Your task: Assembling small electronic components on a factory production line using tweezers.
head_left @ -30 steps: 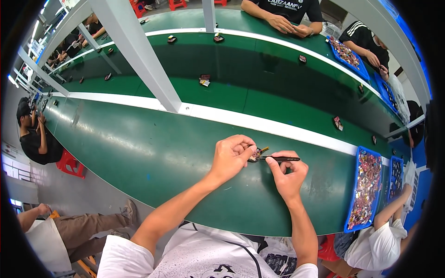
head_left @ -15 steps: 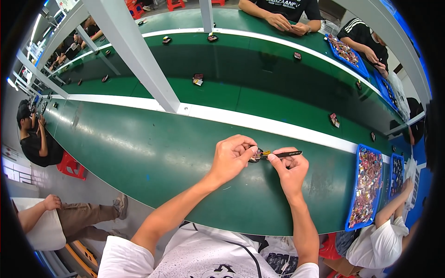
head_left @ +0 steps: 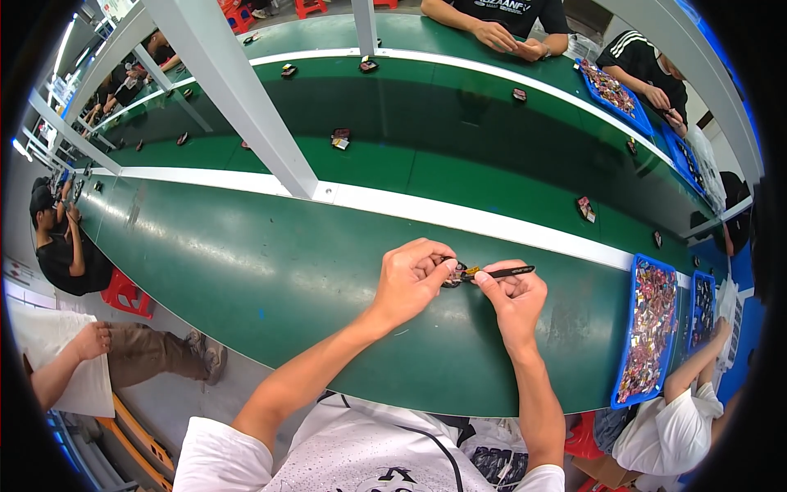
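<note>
Both hands sit almost where they were a second ago; only the tweezers have tipped a little, and the seated person at the left edge has pulled a leg in. Left hand [head_left: 411, 279] is closed, fingertips pinching a small dark part [head_left: 453, 274] with a bit of orange on it. Right hand [head_left: 515, 297] is closed around black tweezers [head_left: 502, 271], held pen-style, tips touching the part, rear end pointing away to the right. All places below are relative to the part. It hangs just above the green bench [head_left: 270, 271], near the bench's front edge, between the two hands. Beyond it runs a white strip [head_left: 459, 217] along the bench's far edge, then a darker green conveyor [head_left: 459, 139] carrying scattered small parts, one of them [head_left: 585, 207] up and to the right. A white post [head_left: 238, 90] rises up and to the left. Well to the right, on the bench, a blue tray [head_left: 625, 344] full of small mixed pieces, with a second blue tray [head_left: 702, 307] just past it. Other people work across the conveyor, far above the part. One more sits to the lower right by the trays, others far left.
</note>
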`<state>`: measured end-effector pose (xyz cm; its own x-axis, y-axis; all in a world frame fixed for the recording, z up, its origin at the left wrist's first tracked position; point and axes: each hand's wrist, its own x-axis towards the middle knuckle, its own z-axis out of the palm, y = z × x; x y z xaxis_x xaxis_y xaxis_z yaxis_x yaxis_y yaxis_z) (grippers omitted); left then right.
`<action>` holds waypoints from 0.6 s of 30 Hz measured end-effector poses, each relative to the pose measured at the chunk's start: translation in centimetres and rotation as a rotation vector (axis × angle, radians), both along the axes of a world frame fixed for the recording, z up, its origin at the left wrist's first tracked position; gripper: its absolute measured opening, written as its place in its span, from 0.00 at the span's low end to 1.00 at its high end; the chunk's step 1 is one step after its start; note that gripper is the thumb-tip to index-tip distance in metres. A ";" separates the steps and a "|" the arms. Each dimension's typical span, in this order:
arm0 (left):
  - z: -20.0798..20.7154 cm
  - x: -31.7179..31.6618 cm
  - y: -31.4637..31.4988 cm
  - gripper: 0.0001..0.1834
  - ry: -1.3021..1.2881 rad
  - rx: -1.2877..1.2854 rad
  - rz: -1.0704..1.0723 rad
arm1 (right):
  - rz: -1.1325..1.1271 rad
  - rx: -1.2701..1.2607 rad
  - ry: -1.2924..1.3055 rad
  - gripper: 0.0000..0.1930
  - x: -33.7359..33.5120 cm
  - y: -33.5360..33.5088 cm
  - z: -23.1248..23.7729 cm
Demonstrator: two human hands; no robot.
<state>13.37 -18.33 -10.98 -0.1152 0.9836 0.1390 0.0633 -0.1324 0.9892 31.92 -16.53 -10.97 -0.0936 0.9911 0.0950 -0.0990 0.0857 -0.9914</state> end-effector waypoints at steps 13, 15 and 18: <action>-0.5 0.0 0.8 0.12 -0.334 -0.175 -0.217 | 0.020 0.085 0.044 0.06 1.4 -0.1 0.1; -0.4 0.2 0.8 0.12 -0.341 -0.181 -0.220 | -0.015 0.154 0.005 0.06 1.3 -0.4 0.0; -0.5 0.5 0.9 0.12 -0.355 -0.181 -0.222 | -0.065 0.281 -0.083 0.05 1.4 -0.5 -0.1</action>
<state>13.85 -17.42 -11.51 0.0918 0.9946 -0.0474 -0.2939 0.0725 0.9531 33.35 -16.98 -11.12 -0.0501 0.9312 0.3612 -0.0045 0.3614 -0.9324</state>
